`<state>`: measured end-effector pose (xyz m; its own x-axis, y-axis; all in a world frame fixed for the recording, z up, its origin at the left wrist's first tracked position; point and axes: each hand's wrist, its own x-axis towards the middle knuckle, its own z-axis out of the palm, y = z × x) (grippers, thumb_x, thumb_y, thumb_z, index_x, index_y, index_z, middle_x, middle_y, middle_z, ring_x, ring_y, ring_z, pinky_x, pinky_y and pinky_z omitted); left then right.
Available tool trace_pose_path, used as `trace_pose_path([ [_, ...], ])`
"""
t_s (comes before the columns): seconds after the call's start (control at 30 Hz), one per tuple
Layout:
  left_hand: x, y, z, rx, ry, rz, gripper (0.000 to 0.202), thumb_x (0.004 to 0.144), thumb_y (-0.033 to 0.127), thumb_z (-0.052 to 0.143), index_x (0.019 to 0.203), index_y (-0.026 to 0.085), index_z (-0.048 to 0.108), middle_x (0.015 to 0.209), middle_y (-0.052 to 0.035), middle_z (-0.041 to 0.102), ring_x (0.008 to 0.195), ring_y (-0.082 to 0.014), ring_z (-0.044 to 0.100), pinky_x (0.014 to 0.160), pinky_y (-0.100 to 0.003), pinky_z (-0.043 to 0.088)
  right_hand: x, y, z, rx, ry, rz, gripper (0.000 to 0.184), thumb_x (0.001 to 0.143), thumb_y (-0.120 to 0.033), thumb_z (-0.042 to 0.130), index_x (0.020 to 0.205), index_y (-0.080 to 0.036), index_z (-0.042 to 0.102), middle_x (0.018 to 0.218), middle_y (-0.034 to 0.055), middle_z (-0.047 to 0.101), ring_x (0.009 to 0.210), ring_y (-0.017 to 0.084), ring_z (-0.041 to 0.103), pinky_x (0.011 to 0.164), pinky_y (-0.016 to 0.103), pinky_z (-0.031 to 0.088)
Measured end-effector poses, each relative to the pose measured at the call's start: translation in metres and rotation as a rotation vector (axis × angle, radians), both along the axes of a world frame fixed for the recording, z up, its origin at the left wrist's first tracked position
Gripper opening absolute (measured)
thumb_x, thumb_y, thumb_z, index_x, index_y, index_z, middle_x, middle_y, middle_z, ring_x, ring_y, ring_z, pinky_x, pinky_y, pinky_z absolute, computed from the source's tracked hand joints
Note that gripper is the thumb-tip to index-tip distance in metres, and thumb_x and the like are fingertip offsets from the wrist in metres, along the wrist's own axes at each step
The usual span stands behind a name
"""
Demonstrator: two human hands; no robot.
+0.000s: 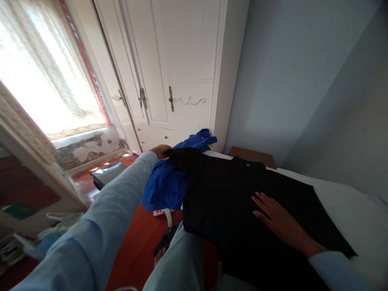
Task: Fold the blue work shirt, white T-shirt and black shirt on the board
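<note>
A black shirt (224, 190) lies spread over a white-covered surface, its collar on the far side and one sleeve reaching out to the right. My left hand (161, 151), arm stretched forward, is closed on the end of the left sleeve. My right hand (277, 218) rests flat on the body of the shirt with its fingers extended. Under and beyond the left sleeve is a bunched blue garment (165, 184), part of it hanging over the edge. The shirt's lower part runs out of view at the bottom.
A white wardrobe (190, 52) stands ahead. A brown wooden piece (251, 154) is behind the white cover (336, 198). On the red floor (133, 238) lies a dark ribbed object (109, 173). A curtained window (51, 68) is at left; bags (51, 230) sit below.
</note>
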<state>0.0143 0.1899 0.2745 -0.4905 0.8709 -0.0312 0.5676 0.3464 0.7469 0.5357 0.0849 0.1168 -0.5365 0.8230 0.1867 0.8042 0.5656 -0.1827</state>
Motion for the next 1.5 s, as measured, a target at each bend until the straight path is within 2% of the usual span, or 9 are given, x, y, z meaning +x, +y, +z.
trace_pose_path([
  [0.17, 0.029, 0.016, 0.015, 0.190, -0.093, 0.045, 0.007, 0.081, 0.020, 0.063, 0.083, 0.015, 0.059, 0.073, -0.0062, 0.065, 0.071, -0.0169, 0.066, 0.062, -0.027, 0.053, -0.001, -0.001, 0.003, -0.004, -0.020, -0.007, 0.072, 0.095, -0.069, 0.034, 0.148, -0.023, 0.047, 0.158, 0.0100, 0.037, 0.147, 0.031, 0.032, 0.120, 0.056, 0.026],
  [0.33, 0.071, 0.020, 0.030, 0.349, -0.040, -0.067, 0.013, 0.069, 0.018, 0.072, 0.078, 0.015, 0.064, 0.078, -0.0056, 0.068, 0.080, -0.0206, 0.067, 0.071, -0.029, 0.053, -0.002, -0.002, 0.004, -0.001, -0.005, -0.005, 0.071, 0.095, -0.069, 0.033, 0.148, -0.024, 0.048, 0.157, 0.0098, 0.038, 0.146, 0.031, 0.033, 0.120, 0.058, 0.027],
  [0.53, 0.130, -0.004, 0.038, 0.558, 0.342, -0.508, 0.019, 0.074, 0.014, 0.065, 0.091, 0.016, 0.072, 0.096, -0.0062, 0.073, 0.094, -0.0226, 0.066, 0.089, -0.033, 0.049, -0.004, -0.006, 0.009, -0.011, -0.026, -0.020, 0.074, 0.095, -0.069, 0.031, 0.148, -0.021, 0.048, 0.158, 0.0110, 0.037, 0.147, 0.030, 0.032, 0.121, 0.055, 0.026],
  [0.73, 0.190, -0.039, 0.004, 0.488, 0.531, -1.060, 0.030, 0.087, 0.022, 0.061, 0.116, 0.020, 0.067, 0.111, -0.0070, 0.073, 0.102, -0.0220, 0.068, 0.093, -0.032, 0.049, -0.006, -0.007, 0.014, -0.041, -0.025, -0.025, 0.075, 0.095, -0.069, 0.032, 0.148, -0.019, 0.048, 0.158, 0.0123, 0.036, 0.147, 0.031, 0.031, 0.121, 0.056, 0.024],
  [0.87, 0.207, -0.054, -0.034, 0.338, 0.463, -1.254, 0.043, 0.088, 0.028, 0.067, 0.128, 0.017, 0.059, 0.112, -0.0088, 0.073, 0.099, -0.0225, 0.068, 0.091, -0.034, 0.050, -0.008, -0.008, 0.016, -0.044, -0.021, -0.030, 0.073, 0.096, -0.068, 0.032, 0.147, -0.019, 0.049, 0.158, 0.0119, 0.037, 0.147, 0.031, 0.031, 0.121, 0.056, 0.025],
  [1.0, 0.209, -0.072, -0.063, 0.349, 0.342, -1.263, 0.043, 0.090, 0.027, 0.066, 0.131, 0.015, 0.057, 0.112, -0.0093, 0.072, 0.104, -0.0223, 0.067, 0.097, -0.036, 0.049, -0.007, -0.008, 0.017, -0.040, -0.011, -0.023, 0.069, 0.096, -0.066, 0.034, 0.148, -0.022, 0.048, 0.158, 0.0105, 0.037, 0.147, 0.030, 0.031, 0.121, 0.055, 0.026],
  [1.13, 0.205, -0.096, -0.073, 0.374, 0.310, -1.217, 0.056, 0.090, 0.046, 0.065, 0.137, 0.019, 0.052, 0.124, -0.0110, 0.067, 0.104, -0.0225, 0.067, 0.095, -0.036, 0.051, -0.006, -0.008, 0.015, -0.041, -0.009, -0.015, 0.069, 0.097, -0.065, 0.035, 0.148, -0.021, 0.047, 0.158, 0.0108, 0.037, 0.147, 0.030, 0.031, 0.121, 0.055, 0.026],
  [1.33, 0.177, -0.109, -0.078, 0.454, 0.698, -0.958, 0.052, 0.098, 0.046, 0.049, 0.138, 0.013, 0.051, 0.140, -0.0179, 0.056, 0.133, -0.0291, 0.051, 0.110, -0.044, 0.041, -0.004, -0.007, 0.012, -0.023, -0.004, -0.020, 0.067, 0.097, -0.064, 0.036, 0.149, -0.023, 0.047, 0.158, 0.0105, 0.037, 0.147, 0.030, 0.031, 0.121, 0.055, 0.025],
  [1.5, 0.142, -0.109, -0.105, 0.291, 0.862, -0.751, 0.068, 0.097, 0.056, 0.043, 0.138, 0.002, 0.051, 0.146, -0.0265, 0.049, 0.144, -0.0346, 0.037, 0.116, -0.048, 0.033, -0.006, -0.009, 0.018, -0.057, -0.022, -0.032, 0.069, 0.097, -0.065, 0.034, 0.149, -0.022, 0.046, 0.159, 0.0108, 0.036, 0.148, 0.029, 0.030, 0.121, 0.054, 0.024],
])
